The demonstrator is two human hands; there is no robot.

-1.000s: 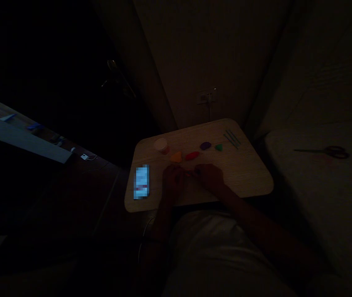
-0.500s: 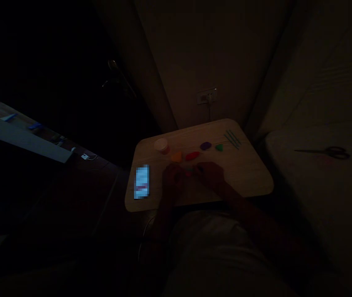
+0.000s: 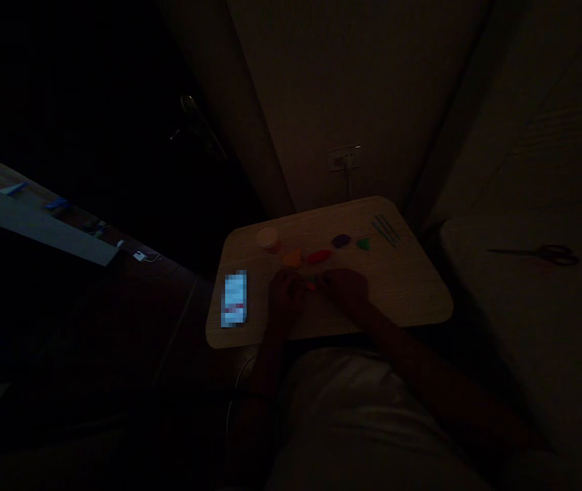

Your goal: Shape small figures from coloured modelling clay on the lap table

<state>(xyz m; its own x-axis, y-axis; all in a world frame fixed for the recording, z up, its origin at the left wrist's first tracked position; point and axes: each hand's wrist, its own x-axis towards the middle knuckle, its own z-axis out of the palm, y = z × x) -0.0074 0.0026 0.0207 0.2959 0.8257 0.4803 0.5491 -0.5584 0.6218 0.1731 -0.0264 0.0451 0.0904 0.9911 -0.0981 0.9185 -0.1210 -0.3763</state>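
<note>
In dim light, a small red piece [image 3: 311,286], apparently modelling clay, lies low over the table between my hands. My left hand [image 3: 285,293] is closed with bent fingers at its left side. From the right, my right hand [image 3: 344,286] reaches in with fingers pinched; a bit of green-blue shows at its fingertips, too dark to name. Just beyond lie an orange lump [image 3: 292,258] and a red lump [image 3: 319,256] of what looks like clay. Farther right are a purple lump [image 3: 341,241] and a green lump [image 3: 363,243].
The small wooden table [image 3: 413,293] holds a lit phone [image 3: 234,299] at left, a lidded tub [image 3: 268,239] behind it, and thin green-blue sticks [image 3: 385,230] at back right. Scissors [image 3: 539,254] lie on a pale surface to the right. A wall socket [image 3: 344,159] is behind.
My right hand has shifted slightly left, and my left fingers have moved a little around the small red piece. The other things stay in place.
</note>
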